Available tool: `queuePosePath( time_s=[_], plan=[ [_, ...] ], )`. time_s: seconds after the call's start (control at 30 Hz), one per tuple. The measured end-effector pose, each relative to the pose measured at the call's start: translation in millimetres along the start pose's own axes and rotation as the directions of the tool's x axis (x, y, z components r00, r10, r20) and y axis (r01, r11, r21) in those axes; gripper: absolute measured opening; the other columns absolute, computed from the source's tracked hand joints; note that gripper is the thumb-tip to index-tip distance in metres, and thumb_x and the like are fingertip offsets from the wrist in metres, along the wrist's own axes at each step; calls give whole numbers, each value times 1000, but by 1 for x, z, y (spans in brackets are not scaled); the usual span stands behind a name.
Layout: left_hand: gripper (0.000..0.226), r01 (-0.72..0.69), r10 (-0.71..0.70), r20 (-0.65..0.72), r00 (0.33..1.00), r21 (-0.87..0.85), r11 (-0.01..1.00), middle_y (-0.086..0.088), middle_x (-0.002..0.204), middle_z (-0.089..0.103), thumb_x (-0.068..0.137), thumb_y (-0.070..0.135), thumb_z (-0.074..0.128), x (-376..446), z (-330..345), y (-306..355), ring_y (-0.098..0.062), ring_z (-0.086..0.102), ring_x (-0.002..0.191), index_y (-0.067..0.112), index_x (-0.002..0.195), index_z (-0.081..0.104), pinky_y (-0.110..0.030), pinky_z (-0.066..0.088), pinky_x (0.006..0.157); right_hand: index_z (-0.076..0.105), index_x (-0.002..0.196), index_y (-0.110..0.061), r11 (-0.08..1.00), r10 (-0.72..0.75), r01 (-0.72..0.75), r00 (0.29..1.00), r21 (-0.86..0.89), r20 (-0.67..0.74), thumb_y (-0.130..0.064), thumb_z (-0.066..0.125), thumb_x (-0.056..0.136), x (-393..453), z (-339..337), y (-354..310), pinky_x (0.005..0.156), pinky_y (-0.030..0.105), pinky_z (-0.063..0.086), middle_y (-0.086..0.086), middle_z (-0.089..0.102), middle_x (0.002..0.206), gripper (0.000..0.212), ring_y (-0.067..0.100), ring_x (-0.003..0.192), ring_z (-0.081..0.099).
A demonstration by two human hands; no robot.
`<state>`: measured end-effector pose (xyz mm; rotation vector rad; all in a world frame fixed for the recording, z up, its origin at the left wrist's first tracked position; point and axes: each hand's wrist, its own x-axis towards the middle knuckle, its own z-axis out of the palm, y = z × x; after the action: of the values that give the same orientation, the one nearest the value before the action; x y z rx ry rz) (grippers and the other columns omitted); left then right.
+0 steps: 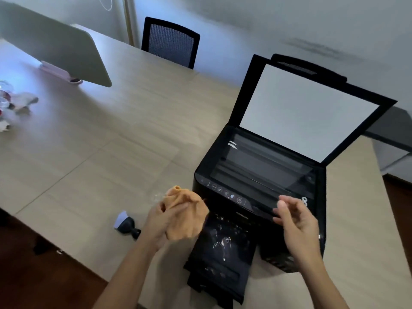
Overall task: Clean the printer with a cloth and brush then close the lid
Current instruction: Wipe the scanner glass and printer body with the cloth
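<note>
The left hand is gripping a bunched orange cloth, fingers wrapped tight around its lower part while the loose folds are spilling out above and to the right of the knuckles. The right hand is hovering with nothing in it, fingers half curled and thumb raised, just over the front edge of the printer, near the scanner glass lying directly beyond its fingertips. The lid is standing open, leaning back well past that hand. The output tray is jutting out between the two forearms, with shiny specks on it (dust or droplets, hard to say which). The brush is lying on the table just left of the left wrist, untouched. Judging by this, the wiping step is the one in hand: the cloth is gathered but not yet pressed to any surface. The next move is probably calling for bringing the cloth rightward onto the glass or control strip, spreading it flat enough to wipe, with the free hand steadying the printer body.
</note>
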<state>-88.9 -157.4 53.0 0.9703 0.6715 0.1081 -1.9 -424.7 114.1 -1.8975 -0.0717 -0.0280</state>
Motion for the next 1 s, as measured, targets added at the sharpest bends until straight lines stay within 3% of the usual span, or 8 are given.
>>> queuePosePath(
  time_s=[0.17, 0.33, 0.5, 0.57, 0.63, 0.73, 0.87, 1.0],
  plan=[
    [34, -148, 167, -163, 972, 124, 981, -13, 99, 58, 79, -5, 53, 51, 12, 5, -28, 60, 94, 24, 97, 55, -41, 46, 82, 60, 101, -34, 973, 5, -54, 977, -225, -213, -31, 61, 90, 27, -68, 52, 82, 38, 52, 4, 66, 110, 11, 25, 98, 65],
    [47, -189, 170, -106, 980, -205, 960, -4, 51, 51, 91, 59, 36, 81, 72, -19, -17, 49, 39, 20, 102, 59, -28, 36, 38, 49, 126, -16, 918, -3, -81, 978, -388, -211, -57, 52, 80, 35, -74, 80, 96, 42, 46, 13, 51, 129, 62, 27, 119, 51],
    [83, -119, -99, -480, 872, -403, 907, -2, 66, 52, 67, 91, 30, 76, 128, -62, -19, 45, 57, 27, 105, 67, -29, 43, 55, 39, 136, -13, 929, 10, -89, 976, -359, -216, -64, 38, 79, 35, -60, 94, 106, 37, 33, 13, 40, 142, 77, 25, 134, 35],
    [115, -25, -171, -386, 907, -454, 891, -16, 104, 64, 45, 97, 45, 62, 159, -107, -38, 60, 86, 30, 138, 43, -42, 55, 81, 37, 137, -12, 933, 6, -81, 978, -350, -209, -63, 35, 80, 33, -60, 95, 102, 33, 32, 12, 37, 143, 77, 22, 135, 32],
    [106, 101, -264, -275, 925, -490, 866, -15, 152, 34, 45, 94, 49, 48, 195, -157, -46, 40, 131, 46, 138, 34, -60, 32, 110, 38, 136, -10, 938, -1, -74, 977, -339, -215, -63, 34, 80, 33, -60, 96, 103, 30, 29, 12, 38, 143, 77, 21, 135, 31],
    [99, 296, -377, -62, 924, -507, 809, -3, 151, 38, 55, 93, 41, 3, 228, -166, -27, 39, 136, 38, 138, 39, -48, 24, 117, 38, 136, -9, 937, -18, -65, 972, -342, -235, -62, 33, 82, 34, -63, 99, 107, 32, 28, 14, 39, 143, 76, 22, 135, 33],
    [57, -50, -68, -304, 950, -363, 931, 9, 159, 11, 93, 61, 25, 15, 204, -110, -15, 20, 146, 49, 146, 7, -42, 15, 121, 37, 136, -8, 931, -28, -62, 970, -360, -241, -60, 33, 84, 37, -63, 101, 110, 40, 29, 14, 41, 142, 74, 24, 136, 32],
    [87, -290, 184, -519, 834, -130, 948, 6, 158, 26, 68, 91, 18, 76, 136, -71, -19, 30, 143, 46, 142, 28, -48, 21, 120, 35, 138, -10, 930, -23, -65, 972, -361, -236, -59, 34, 84, 37, -61, 102, 111, 41, 29, 12, 40, 143, 74, 23, 137, 31]
  ],
)
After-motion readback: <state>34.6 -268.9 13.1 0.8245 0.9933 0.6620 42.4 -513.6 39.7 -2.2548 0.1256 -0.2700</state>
